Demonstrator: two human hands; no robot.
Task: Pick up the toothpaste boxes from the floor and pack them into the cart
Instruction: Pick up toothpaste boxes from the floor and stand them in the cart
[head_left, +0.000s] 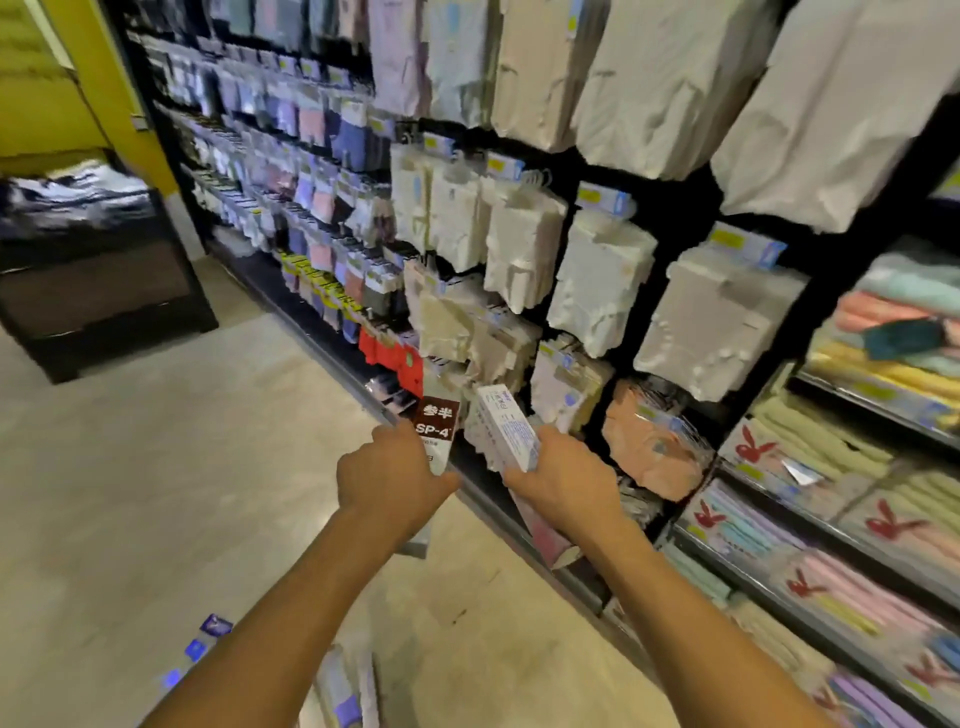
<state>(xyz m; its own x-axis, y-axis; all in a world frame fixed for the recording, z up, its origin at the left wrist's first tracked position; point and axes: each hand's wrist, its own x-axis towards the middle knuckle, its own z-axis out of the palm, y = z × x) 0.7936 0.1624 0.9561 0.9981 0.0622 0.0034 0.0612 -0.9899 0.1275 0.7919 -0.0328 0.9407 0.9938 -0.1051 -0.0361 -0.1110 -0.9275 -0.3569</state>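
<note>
My left hand (387, 480) grips a toothpaste box (437, 428) with a brown top panel marked SP-4 and a white lower part. It is held upright at chest height in front of the shelving. My right hand (563, 483) grips a second toothpaste box (506, 426), white with blue print, tilted up and to the left. Both hands sit side by side, a short gap apart. More toothpaste boxes (343, 686) lie blurred on the floor at the bottom edge, partly hidden by my left forearm. No cart shows in this view.
A tall black rack of hanging packaged garments (519, 244) runs along the right. Shelves of folded towels (831, 519) stand at the right edge. A dark display bin (93, 270) stands at the far left. Beige floor (182, 493) stretches between them, with small blue packets (208, 636) on it.
</note>
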